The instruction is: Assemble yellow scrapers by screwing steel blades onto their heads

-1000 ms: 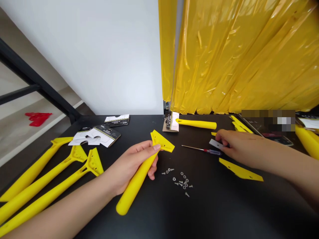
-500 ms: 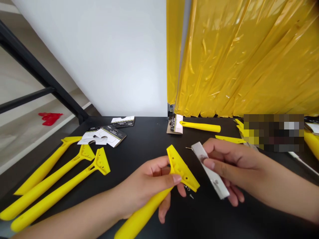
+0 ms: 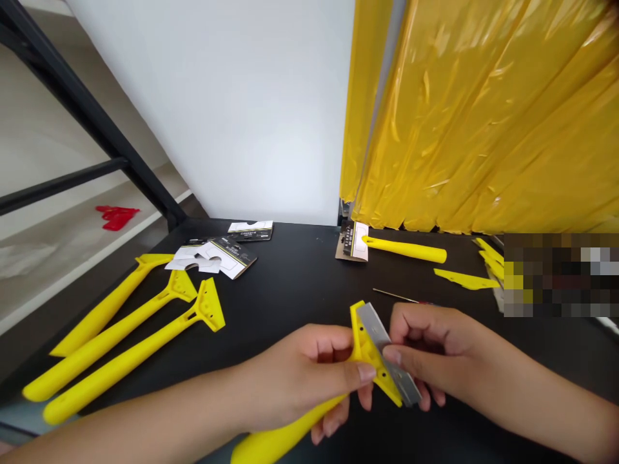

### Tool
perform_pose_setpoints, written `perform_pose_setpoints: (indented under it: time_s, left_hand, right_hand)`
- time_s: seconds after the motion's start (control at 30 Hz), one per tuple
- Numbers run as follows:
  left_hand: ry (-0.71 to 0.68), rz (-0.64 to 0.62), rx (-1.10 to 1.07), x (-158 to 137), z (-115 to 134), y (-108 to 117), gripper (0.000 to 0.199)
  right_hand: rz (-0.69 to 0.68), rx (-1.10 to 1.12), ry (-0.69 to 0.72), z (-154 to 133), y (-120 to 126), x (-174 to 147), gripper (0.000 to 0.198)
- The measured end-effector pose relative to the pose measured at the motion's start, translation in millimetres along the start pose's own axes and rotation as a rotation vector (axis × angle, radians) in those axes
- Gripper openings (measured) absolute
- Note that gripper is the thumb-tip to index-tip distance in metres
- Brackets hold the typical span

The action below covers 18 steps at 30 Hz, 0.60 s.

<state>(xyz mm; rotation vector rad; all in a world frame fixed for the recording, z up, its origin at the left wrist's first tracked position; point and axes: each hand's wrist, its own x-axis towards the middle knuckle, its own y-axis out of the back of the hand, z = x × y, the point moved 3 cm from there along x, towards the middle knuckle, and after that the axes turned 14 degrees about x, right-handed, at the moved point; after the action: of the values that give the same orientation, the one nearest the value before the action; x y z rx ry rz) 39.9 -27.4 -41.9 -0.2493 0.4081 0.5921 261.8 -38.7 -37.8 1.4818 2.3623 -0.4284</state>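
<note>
My left hand (image 3: 324,377) is closed around the neck of a yellow plastic scraper handle (image 3: 285,428), its wide triangular head turned up to the right. Pinched between the thumb and fingers of my right hand (image 3: 430,351) is a flat grey metal blade (image 3: 377,327). The blade lies along the outer edge of the scraper head, overlapping it; whether it is seated there I cannot tell. Beyond my right fingers, a thin metal rod (image 3: 396,295), perhaps a screwdriver shaft, rests on the black table.
Several more yellow scraper handles (image 3: 130,351) lie at the left, near printed cardboard cards (image 3: 232,258). Another handle (image 3: 409,249) sits at the back on a card. Flat yellow pieces (image 3: 467,280) lie at the right. A white panel (image 3: 232,116) and yellow plastic sheeting (image 3: 483,122) stand behind the black table (image 3: 290,283).
My right hand has moved left and brought the blade against the scraper head; before, they were apart. The small screws near my left fingers are now hidden. The view has shifted slightly.
</note>
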Motion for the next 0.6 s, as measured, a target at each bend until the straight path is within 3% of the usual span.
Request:
perform_pose_setpoints:
  time_s: [0.6]
  left_hand:
    - [0.03, 0.081, 0.08, -7.4, 9.4, -8.5, 0.046]
  right_hand:
    - [-0.125, 0.099, 0.101, -9.4, -15.6, -1.0, 0.04]
